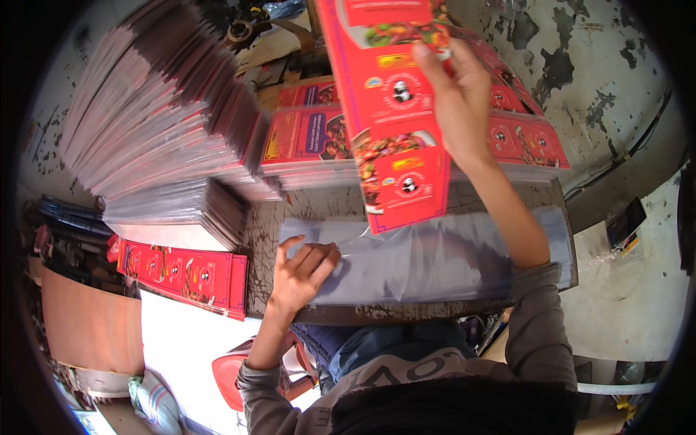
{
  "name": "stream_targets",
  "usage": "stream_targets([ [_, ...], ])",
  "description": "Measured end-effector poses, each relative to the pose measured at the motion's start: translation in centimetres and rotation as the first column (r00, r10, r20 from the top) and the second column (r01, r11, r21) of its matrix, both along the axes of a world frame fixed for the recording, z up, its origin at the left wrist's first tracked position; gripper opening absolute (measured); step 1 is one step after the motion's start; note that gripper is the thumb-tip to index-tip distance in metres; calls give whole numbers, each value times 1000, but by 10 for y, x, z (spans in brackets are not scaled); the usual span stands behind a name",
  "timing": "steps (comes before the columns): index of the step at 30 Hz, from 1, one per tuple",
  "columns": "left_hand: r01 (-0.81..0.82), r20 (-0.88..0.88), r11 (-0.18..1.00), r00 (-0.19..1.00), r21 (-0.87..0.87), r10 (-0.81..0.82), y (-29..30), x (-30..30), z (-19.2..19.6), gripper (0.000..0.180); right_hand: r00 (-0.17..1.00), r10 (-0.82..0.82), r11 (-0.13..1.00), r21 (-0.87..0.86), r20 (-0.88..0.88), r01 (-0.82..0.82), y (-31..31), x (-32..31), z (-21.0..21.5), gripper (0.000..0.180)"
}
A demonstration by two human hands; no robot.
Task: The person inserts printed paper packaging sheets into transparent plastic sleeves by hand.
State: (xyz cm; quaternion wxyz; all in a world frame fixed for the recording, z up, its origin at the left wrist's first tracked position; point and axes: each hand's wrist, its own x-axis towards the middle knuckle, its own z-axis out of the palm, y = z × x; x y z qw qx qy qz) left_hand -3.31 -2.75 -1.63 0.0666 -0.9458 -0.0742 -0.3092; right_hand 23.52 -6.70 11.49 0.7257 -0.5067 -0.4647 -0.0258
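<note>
My right hand grips a long red printed card by its right edge, thumb on the front face. The card bears food pictures and hangs tilted above the table, its lower end over the clear plastic sleeves. Those sleeves lie flat in a stack along the table's near edge. At their left end is my left hand, fingers curled in and closed on the plastic of the top sleeve, which looks slightly raised there. The thumb of the left hand is mostly hidden.
A tall leaning stack of plastic-sleeved cards rises at the left. Below it, a few red cards lie at the table's left edge. More red and purple card piles stand along the back, with a tape roll behind.
</note>
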Motion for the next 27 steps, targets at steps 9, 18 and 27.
stream_targets([
  [9,-91,141,995,987,48,83,-8,1,4,16,956,172,985,-67,239,-161,11,-34,-14,26],
  [18,-212,201,973,953,-93,227,-7,4,3,20,966,185,939,-321,181,-120,-67,10,-26,25],
  [27,-407,128,912,908,49,398,7,11,17,18,934,229,733,-680,273,20,-156,68,-13,26],
])
